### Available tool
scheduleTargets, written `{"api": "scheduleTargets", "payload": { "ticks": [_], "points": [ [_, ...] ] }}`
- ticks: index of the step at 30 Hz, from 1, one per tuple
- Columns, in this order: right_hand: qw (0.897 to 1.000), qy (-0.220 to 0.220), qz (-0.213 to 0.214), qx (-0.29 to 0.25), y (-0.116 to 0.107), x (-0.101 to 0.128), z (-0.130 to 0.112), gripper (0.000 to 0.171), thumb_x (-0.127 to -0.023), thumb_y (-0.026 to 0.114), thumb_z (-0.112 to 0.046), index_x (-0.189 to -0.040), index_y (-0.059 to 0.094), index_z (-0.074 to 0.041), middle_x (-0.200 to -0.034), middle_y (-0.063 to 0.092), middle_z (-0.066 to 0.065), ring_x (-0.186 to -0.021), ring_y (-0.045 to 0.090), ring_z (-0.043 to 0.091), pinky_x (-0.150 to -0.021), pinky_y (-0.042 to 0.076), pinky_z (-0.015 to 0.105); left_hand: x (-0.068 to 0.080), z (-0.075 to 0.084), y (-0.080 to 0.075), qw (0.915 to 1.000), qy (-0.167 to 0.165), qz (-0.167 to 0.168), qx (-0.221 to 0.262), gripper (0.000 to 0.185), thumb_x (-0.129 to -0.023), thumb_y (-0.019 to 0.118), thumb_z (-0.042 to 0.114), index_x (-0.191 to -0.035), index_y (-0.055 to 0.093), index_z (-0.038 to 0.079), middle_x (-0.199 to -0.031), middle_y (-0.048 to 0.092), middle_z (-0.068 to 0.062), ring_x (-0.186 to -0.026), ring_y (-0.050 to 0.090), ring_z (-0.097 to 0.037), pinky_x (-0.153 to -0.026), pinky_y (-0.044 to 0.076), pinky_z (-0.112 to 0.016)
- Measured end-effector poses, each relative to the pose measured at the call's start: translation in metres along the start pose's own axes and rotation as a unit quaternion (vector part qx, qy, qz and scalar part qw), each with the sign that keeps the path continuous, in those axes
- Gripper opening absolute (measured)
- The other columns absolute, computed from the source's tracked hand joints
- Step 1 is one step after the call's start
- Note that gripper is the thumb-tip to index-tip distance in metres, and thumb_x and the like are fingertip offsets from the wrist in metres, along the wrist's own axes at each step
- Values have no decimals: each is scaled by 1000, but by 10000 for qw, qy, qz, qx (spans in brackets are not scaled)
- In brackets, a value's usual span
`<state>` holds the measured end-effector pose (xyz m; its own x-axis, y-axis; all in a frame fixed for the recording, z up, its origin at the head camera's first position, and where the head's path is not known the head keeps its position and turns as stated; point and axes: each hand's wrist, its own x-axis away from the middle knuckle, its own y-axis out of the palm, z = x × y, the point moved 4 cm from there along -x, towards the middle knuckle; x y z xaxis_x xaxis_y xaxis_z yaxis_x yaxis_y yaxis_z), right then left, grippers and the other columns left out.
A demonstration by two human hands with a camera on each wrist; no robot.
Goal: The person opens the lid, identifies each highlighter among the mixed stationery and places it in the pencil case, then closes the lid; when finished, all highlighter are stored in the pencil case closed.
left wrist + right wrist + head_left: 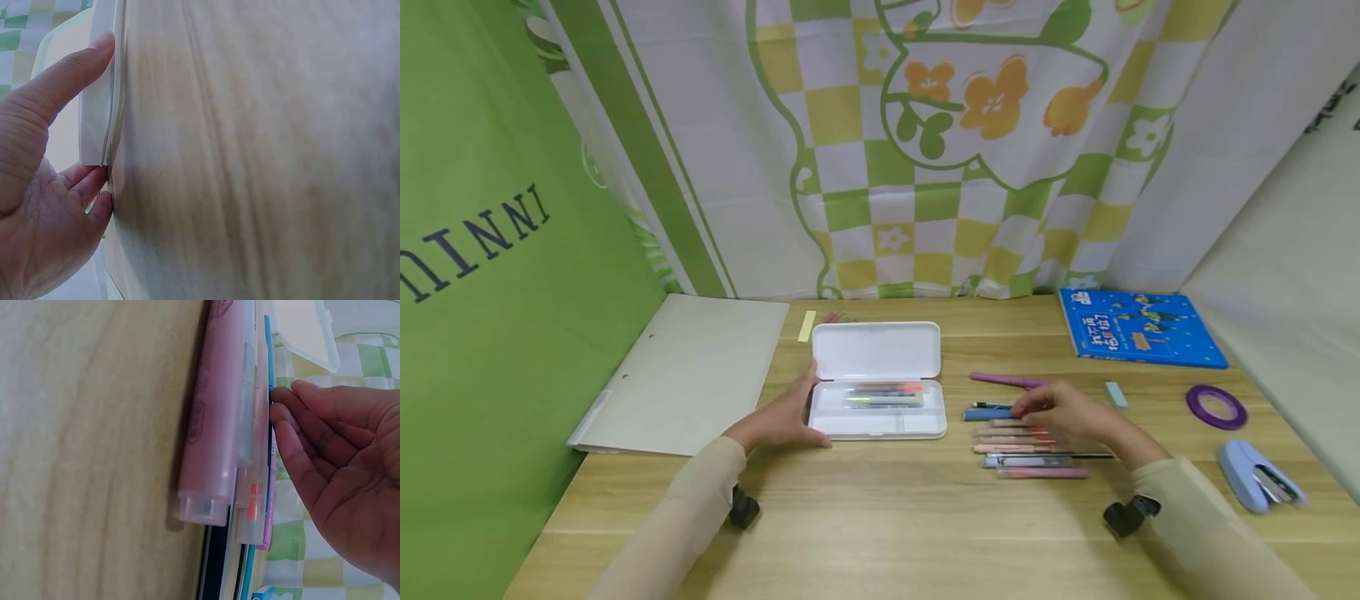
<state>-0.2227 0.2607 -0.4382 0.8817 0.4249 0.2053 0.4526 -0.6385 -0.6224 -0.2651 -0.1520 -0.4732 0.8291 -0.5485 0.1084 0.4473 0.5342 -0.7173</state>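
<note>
A white pencil case lies with its lid folded back, and several pens and highlighters rest in its tray. My left hand holds the case's left end, thumb along the front wall and fingers at the side. To the right, my right hand pinches the end of a blue pen at the back of a row of pens. A dark pencil lies just behind it. Nearest the front of that row is a pink highlighter. Behind the hand lies a purple pen.
At the left is a large cream folder. A yellow strip lies behind the case. On the right are a blue book, a light blue eraser, a purple tape roll and a blue stapler. Curtains border the table.
</note>
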Motion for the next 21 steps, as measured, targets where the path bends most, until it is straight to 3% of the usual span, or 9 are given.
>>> {"api": "scheduleTargets", "payload": {
  "ticks": [7,21],
  "points": [
    [9996,-192,-1,206,0,0,4,16,-87,61,0,-100,70,0,-98,68,10,-87,60,20,-71,51,27,0,1,0,9999,99,50,65,137,-64,88,36,-147,-14,-4,-142,32,-21,-134,27,-30,-112,18,-46],
    [9982,-337,120,484,2,-8,9,18,-85,62,3,-98,71,-5,-95,66,5,-81,55,16,-66,49,25,2,4,-1,9999,100,18,78,135,-65,87,35,-147,-14,-4,-145,29,-23,-136,23,-30,-112,17,-46]
  ]
}}
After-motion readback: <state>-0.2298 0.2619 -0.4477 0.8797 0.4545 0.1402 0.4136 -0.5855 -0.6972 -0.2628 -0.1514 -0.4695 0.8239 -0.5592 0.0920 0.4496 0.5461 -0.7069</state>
